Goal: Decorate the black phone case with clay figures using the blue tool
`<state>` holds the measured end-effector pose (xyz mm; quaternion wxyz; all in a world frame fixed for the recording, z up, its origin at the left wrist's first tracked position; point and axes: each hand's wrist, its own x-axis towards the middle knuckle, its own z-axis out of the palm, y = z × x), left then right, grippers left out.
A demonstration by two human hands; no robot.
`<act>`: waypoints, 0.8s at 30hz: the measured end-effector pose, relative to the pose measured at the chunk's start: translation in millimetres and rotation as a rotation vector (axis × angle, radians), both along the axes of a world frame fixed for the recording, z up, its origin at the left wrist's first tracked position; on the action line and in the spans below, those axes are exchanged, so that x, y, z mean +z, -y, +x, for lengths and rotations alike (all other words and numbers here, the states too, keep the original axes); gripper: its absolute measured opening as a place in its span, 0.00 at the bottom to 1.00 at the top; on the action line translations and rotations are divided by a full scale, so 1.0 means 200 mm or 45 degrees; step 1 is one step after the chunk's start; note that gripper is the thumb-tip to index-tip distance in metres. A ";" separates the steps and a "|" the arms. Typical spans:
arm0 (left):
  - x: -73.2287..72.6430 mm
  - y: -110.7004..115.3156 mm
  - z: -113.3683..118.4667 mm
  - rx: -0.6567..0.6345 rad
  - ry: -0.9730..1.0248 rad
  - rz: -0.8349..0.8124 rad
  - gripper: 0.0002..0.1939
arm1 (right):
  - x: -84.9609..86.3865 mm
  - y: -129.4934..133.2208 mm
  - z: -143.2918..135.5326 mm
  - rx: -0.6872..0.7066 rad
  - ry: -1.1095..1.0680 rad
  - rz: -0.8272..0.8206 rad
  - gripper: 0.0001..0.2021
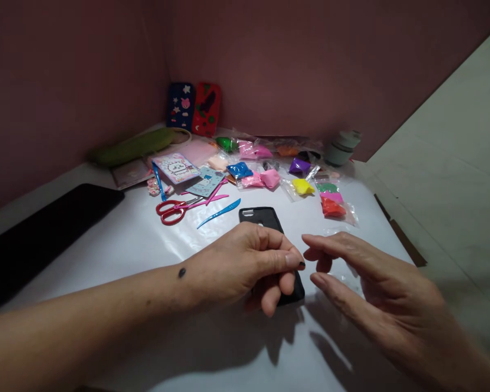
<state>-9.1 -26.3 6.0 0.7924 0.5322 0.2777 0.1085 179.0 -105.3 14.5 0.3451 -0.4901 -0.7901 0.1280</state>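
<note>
1. The left hand (245, 256) holds a small black piece (302, 264) in its grip, between thumb and forefinger; so little shows that it could slip out or, if soft, be squashed by harder pressure.
2. The right hand (381, 294) has its grip spread, with nothing seen inside; a careless touch could knock the piece loose.
3. Below the left hand, the black phone case (268, 216) lies on the table (179, 239); a dropped piece could be lost against its matching colour.
</note>
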 end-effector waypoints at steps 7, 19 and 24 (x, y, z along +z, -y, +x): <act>-0.01 0.01 0.00 -0.030 0.013 -0.020 0.14 | 0.03 0.02 -0.07 0.019 0.027 0.063 0.11; 0.06 -0.05 -0.05 0.308 0.183 0.089 0.08 | 0.12 0.03 -0.08 -0.241 -0.014 -0.008 0.05; 0.06 -0.13 -0.07 0.511 0.199 0.160 0.08 | 0.09 -0.06 -0.10 -0.249 -0.470 -0.276 0.12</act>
